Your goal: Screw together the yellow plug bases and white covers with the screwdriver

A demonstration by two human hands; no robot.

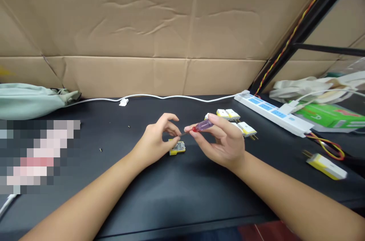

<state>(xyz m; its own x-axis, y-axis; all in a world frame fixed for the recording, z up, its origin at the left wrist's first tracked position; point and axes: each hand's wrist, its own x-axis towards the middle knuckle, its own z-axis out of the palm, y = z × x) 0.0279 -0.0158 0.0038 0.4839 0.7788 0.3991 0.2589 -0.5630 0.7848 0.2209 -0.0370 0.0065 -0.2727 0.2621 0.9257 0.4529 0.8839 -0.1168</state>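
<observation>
The right hand (224,138) pinches a screwdriver (203,125) by its clear purple handle, the thumb on the near side and the fingers on the far side. From this grip the thin shaft slants down and leftward to the fingertips of the left hand (154,140). The left thumb and fingers curl toward each other at the shaft's tip; whether they pinch the tip, a small part or nothing, I cannot tell.

The opened plug (178,147), yellow with a grey inside, lies on the black table (159,199) just below the meeting point of the hands, partly covered by the left thumb. Whether the thumb touches it is unclear.

Just beyond the right hand's grip sits a cluster of white-and-yellow plugs (247,129), some hidden by the fingers; 1 more plug (327,167) lies well to the right of that grip, pins toward it. Farther beyond and to the right stand a white power strip (269,113) and a green box (332,116). Left of the left hand, well apart from it, lie 2 tiny metal pieces (100,150). Past both hands, a white cable (171,97) runs along the cardboard (142,32).
</observation>
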